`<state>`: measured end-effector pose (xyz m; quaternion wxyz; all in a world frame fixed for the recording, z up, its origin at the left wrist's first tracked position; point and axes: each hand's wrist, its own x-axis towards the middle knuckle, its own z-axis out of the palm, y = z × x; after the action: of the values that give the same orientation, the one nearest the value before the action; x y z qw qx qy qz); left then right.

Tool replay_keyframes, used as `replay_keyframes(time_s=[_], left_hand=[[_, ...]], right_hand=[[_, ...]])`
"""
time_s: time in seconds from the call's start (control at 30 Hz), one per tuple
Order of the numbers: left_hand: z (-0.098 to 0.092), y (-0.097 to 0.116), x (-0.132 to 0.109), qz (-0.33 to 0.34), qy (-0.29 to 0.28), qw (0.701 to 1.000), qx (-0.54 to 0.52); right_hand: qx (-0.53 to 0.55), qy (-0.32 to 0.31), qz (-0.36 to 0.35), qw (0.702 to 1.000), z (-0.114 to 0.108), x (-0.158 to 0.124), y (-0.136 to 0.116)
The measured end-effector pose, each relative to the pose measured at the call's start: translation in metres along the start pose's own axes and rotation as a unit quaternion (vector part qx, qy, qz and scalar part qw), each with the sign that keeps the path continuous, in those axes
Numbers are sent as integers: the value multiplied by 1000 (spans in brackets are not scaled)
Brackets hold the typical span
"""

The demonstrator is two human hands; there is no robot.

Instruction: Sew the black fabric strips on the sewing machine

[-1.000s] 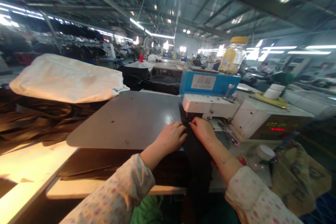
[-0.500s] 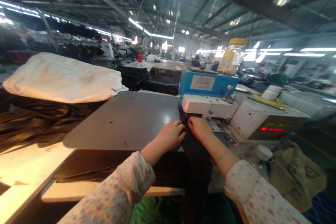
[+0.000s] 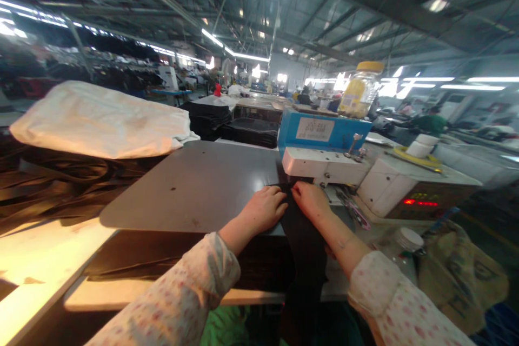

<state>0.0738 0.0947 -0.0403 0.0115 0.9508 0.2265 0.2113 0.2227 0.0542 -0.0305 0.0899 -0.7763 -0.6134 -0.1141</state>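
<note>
A long black fabric strip (image 3: 306, 248) runs from the machine head down over the table's front edge. My left hand (image 3: 265, 208) rests on the grey metal plate (image 3: 211, 189), its bent fingers closed on the left edge of the strip. On the right side my right hand (image 3: 310, 199) has its fingers curled together at the strip's far end, right below the white machine head (image 3: 324, 165). The fingertips of both hands are close together, and what lies under them is partly hidden. A dark edge of the fabric shows just beyond my left fingers.
A blue box (image 3: 292, 143) with a label stands behind the head, a yellow-lidded jar (image 3: 360, 92) on top. To the right are a control box (image 3: 417, 200) with red digits and scissors (image 3: 357, 213). Dark fabric piles (image 3: 60, 178) and a white cloth bundle (image 3: 101, 121) lie left.
A dark edge of fabric now shows across the plate beyond my left fingers, where bare metal was before. Both hands have stayed nearly in place; the view has shifted slightly.
</note>
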Motion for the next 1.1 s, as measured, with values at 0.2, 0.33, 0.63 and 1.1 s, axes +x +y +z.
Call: replay_keyframes(time_s=[0.2,0.33,0.63,1.1], left_hand=[[2,-1,0,3,1,1000,-10],[2,-1,0,8,1,1000,-10],[2,-2,-1,9,0,1000,-13],[4,-3,-1,15,-1,1000,-25]], right_hand=[[25,-2,12,1000,2,-2,1],[30,0,11,999,3,-2,1],[40,13,3,999,2,-3,0],[33,18,0,999,4,-2,1]])
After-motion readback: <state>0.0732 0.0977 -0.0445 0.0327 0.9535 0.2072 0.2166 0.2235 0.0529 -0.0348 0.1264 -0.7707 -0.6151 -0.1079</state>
